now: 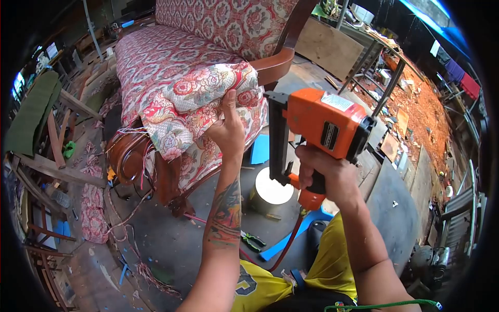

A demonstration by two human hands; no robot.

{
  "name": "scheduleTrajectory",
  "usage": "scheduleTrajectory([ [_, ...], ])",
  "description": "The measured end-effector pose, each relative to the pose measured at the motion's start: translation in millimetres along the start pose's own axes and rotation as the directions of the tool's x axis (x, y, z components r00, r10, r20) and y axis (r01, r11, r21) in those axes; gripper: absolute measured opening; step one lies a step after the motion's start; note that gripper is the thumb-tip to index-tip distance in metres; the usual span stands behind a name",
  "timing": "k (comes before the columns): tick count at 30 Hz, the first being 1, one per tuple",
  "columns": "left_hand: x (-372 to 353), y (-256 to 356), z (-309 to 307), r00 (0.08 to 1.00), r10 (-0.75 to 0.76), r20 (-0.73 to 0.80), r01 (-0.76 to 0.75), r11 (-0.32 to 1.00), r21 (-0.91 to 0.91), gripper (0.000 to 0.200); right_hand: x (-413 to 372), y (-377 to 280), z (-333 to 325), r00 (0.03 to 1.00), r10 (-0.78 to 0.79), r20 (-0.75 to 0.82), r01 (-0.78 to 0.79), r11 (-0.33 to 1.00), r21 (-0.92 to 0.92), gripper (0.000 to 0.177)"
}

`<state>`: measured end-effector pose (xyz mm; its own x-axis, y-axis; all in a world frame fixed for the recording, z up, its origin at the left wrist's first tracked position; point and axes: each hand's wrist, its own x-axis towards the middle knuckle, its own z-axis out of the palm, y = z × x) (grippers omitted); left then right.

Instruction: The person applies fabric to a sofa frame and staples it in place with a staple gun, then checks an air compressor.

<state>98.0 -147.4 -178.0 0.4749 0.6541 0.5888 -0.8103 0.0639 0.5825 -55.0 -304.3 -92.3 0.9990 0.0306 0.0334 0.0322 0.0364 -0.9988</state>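
The right hand was wrapped round the handle of the orange staple gun beside the sofa; it looked heavy and rigid, best held there. The left hand had its thumb against flowered cloth at the sofa's near end, any pinch hidden; the cloth seemed soft, best taken by its edge.

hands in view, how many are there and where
2: the left hand is at the floral fabric on the sofa's near end, and the right hand grips the orange staple gun. No others show.
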Motion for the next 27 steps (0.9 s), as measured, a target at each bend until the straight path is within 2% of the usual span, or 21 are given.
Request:
scheduleTrajectory([
  [2, -2.5, 3.2, 1.9, 1.000, 0.017, -0.014, -0.017, 1.000, -0.017, 0.028, 1.5, 13.6, -4.6, 1.000, -0.003, 0.022, 0.002, 0.998, 0.055, 0.017],
  [3, -4.9, 4.4, -2.2, 0.991, -0.131, 0.008, 0.130, 0.988, 0.086, 0.032, 3.1, 20.5, -12.9, 0.999, 0.003, 0.039, -0.003, 1.000, 0.014, 0.020],
  [4, -2.6, 1.7, -1.4, 0.993, -0.117, 0.005, 0.116, 0.988, 0.101, 0.032, 6.5, 26.0, -19.6, 0.998, 0.002, 0.055, -0.003, 1.000, 0.026, 0.020],
  [6, -0.4, -1.2, -1.8, 0.993, 0.112, 0.038, -0.111, 0.993, -0.028, 0.039, 10.5, 38.1, -37.9, 0.999, 0.003, 0.041, -0.002, 1.000, -0.011, 0.021],
  [7, 0.8, 4.9, -6.1, 0.997, 0.012, 0.081, -0.017, 0.998, 0.058, 0.045, 16.2, 41.8, -51.0, 0.998, 0.046, 0.051, -0.045, 0.999, -0.010, 0.021],
  [8, -1.1, 8.8, -5.2, 0.997, -0.036, 0.075, 0.027, 0.993, 0.116, 0.040, 26.8, 45.1, -66.1, 0.997, 0.047, 0.057, -0.046, 0.999, -0.019, 0.014],
  [9, -5.4, 18.8, -5.2, 0.992, -0.117, 0.049, 0.101, 0.962, 0.255, 0.040, 33.7, 52.1, -82.8, 0.996, 0.069, 0.062, -0.067, 0.997, -0.033, 0.011],
  [11, -15.0, 17.0, -2.4, 0.961, -0.263, -0.085, 0.276, 0.899, 0.340, 0.036, 47.2, 68.3, -113.3, 0.997, 0.070, 0.044, -0.068, 0.997, -0.042, 0.014],
  [12, -13.4, 9.5, -1.0, 0.979, -0.197, -0.048, 0.203, 0.948, 0.246, 0.035, 58.4, 77.8, -126.6, 0.998, 0.056, 0.022, -0.055, 0.998, -0.014, 0.013],
  [13, -17.2, 9.0, -6.1, 0.948, -0.318, 0.033, 0.305, 0.931, 0.199, 0.034, 72.4, 96.3, -141.9, 0.994, 0.107, -0.002, -0.107, 0.994, 0.021, 0.012],
  [15, -46.7, -9.2, -24.4, 0.929, -0.328, 0.174, 0.217, 0.860, 0.461, 0.040, 96.3, 125.5, -163.2, 0.991, 0.130, -0.021, -0.127, 0.984, 0.124, 0.015],
  [16, -59.5, 8.7, -25.7, 0.839, -0.420, 0.346, 0.026, 0.667, 0.745, 0.033, 108.4, 136.3, -171.3, 0.990, 0.133, -0.037, -0.128, 0.986, 0.105, 0.015],
  [17, -64.2, 29.3, -24.0, 0.807, -0.237, 0.540, -0.413, 0.428, 0.804, 0.027, 121.3, 147.4, -180.1, 0.989, 0.146, 0.006, -0.146, 0.980, 0.138, 0.014],
  [18, -61.7, 54.3, -9.9, 0.784, -0.121, 0.609, -0.519, 0.409, 0.750, 0.019, 135.1, 158.0, -189.3, 0.979, 0.197, 0.045, -0.202, 0.967, 0.156, 0.013],
  [20, -23.1, 93.8, -7.8, 0.704, 0.099, 0.703, -0.709, 0.145, 0.690, 0.012, 158.4, 170.5, -196.4, 0.967, 0.233, 0.100, -0.248, 0.950, 0.189, 0.012],
  [21, -1.4, 112.2, 10.6, 0.675, 0.074, 0.734, -0.734, -0.031, 0.678, 0.008, 167.8, 171.6, -197.0, 0.964, 0.235, 0.128, -0.257, 0.948, 0.190, 0.012],
  [22, 23.6, 122.8, 27.6, 0.651, 0.033, 0.758, -0.739, -0.201, 0.643, 0.013, 174.7, 173.0, -195.5, 0.961, 0.236, 0.142, -0.262, 0.941, 0.212, 0.011],
  [23, 42.5, 126.2, 33.6, 0.659, 0.026, 0.752, -0.729, -0.224, 0.646, 0.013, 179.9, 171.5, -194.4, 0.961, 0.231, 0.155, -0.263, 0.935, 0.236, 0.011],
  [25, 69.1, 131.3, 43.6, 0.549, -0.310, 0.776, -0.830, -0.095, 0.549, 0.026, 182.5, 159.9, -191.2, 0.949, 0.232, 0.214, -0.280, 0.932, 0.231, 0.011],
  [27, 72.3, 128.2, 42.7, 0.549, -0.375, 0.747, -0.825, -0.096, 0.557, 0.030, 181.3, 161.7, -197.1, 0.923, 0.200, 0.328, -0.285, 0.930, 0.234, 0.011],
])
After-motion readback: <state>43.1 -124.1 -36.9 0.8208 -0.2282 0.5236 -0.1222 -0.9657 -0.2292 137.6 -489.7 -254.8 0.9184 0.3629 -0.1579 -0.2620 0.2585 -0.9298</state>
